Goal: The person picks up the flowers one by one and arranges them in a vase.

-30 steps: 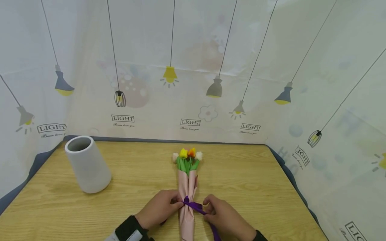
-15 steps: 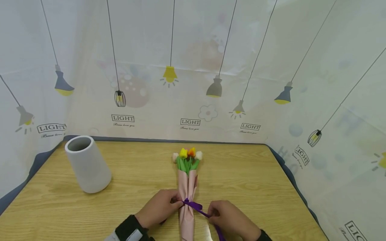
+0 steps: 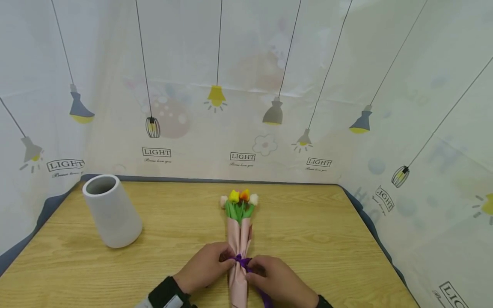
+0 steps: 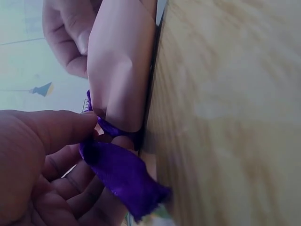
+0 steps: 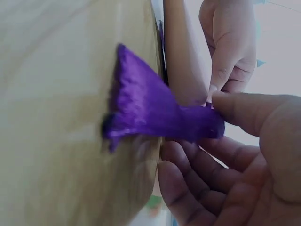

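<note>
A bouquet in pink wrapping paper (image 3: 238, 287) lies on the table, its yellow, orange and pale tulips (image 3: 234, 196) pointing away from me. Round its middle runs a purple ribbon (image 4: 124, 174), knotted on top. On the bouquet's left side, my left hand (image 3: 204, 266) pinches the ribbon close to the knot between thumb and fingers. From the right, my right hand (image 3: 280, 277) pinches the other part of the ribbon between thumb and forefinger, close against the paper. A loose ribbon end (image 5: 143, 101) fans out below the right hand's pinch. The fingertips partly cover the knot.
A white tapered vase (image 3: 115, 218) stands upright at the table's back left. The wooden table (image 3: 327, 231) ends at the back against a pale cloth wall (image 3: 185, 64) printed with hanging lamps.
My right hand first drew the ribbon to the right, then moved back left to the knot with the ribbon pinched. My left hand has stayed nearly in place.
</note>
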`<move>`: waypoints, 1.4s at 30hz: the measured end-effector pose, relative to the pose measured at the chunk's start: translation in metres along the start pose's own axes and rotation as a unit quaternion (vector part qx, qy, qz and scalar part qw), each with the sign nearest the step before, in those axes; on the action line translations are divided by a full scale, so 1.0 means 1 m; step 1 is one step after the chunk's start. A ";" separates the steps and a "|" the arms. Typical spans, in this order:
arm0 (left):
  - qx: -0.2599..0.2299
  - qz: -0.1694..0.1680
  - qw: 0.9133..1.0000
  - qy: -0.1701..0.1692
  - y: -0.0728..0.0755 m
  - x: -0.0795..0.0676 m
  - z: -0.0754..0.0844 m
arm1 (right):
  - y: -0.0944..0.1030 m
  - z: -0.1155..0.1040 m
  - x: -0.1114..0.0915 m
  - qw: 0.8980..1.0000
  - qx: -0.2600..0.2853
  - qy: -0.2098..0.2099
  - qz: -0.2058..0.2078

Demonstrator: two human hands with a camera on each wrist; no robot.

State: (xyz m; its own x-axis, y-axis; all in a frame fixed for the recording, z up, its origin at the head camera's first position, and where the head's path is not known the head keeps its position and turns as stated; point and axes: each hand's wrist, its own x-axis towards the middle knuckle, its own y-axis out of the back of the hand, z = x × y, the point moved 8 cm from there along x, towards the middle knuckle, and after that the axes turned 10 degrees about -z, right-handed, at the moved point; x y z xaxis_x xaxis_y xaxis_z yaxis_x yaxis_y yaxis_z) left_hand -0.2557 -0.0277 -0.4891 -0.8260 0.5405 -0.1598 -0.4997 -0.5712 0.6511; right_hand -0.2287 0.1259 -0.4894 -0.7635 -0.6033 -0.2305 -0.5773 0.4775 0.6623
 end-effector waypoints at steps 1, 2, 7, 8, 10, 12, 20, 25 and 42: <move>0.002 0.002 1.000 -0.002 0.000 0.000 0.000 | 0.000 -0.002 0.001 1.000 0.008 0.003 0.007; 0.002 0.004 1.000 -0.004 0.000 -0.001 0.000 | 0.000 -0.003 0.002 1.000 0.015 0.008 0.014; 0.008 0.014 1.000 -0.018 0.002 -0.003 0.002 | 0.002 -0.010 0.008 0.998 0.030 0.022 0.050; 0.006 0.014 1.000 -0.019 0.002 -0.003 0.002 | 0.002 -0.010 0.010 0.998 0.028 0.020 0.057; 0.002 0.012 1.000 -0.021 0.002 -0.004 0.002 | 0.003 -0.011 0.012 0.997 0.023 0.010 0.070; -0.002 0.011 1.000 -0.023 0.001 -0.004 0.002 | 0.004 -0.011 0.013 0.996 0.017 -0.003 0.082; 0.005 0.017 0.999 -0.036 0.001 -0.005 0.003 | 0.005 -0.012 0.015 0.995 -0.001 -0.026 0.098; 0.000 0.015 0.998 -0.053 0.001 -0.007 0.004 | 0.006 -0.013 0.015 0.995 -0.011 -0.025 0.097; -0.003 0.016 1.000 -0.016 0.009 -0.023 -0.014 | 0.005 -0.015 0.015 0.996 0.003 -0.018 0.086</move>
State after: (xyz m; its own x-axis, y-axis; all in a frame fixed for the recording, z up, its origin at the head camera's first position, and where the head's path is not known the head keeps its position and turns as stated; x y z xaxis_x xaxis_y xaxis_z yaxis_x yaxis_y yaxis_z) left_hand -0.2448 -0.0540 -0.4895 -0.8325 0.5418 -0.1159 -0.4754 -0.5912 0.6515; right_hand -0.2387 0.1099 -0.4786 -0.8613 -0.4883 -0.1400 -0.4384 0.5752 0.6906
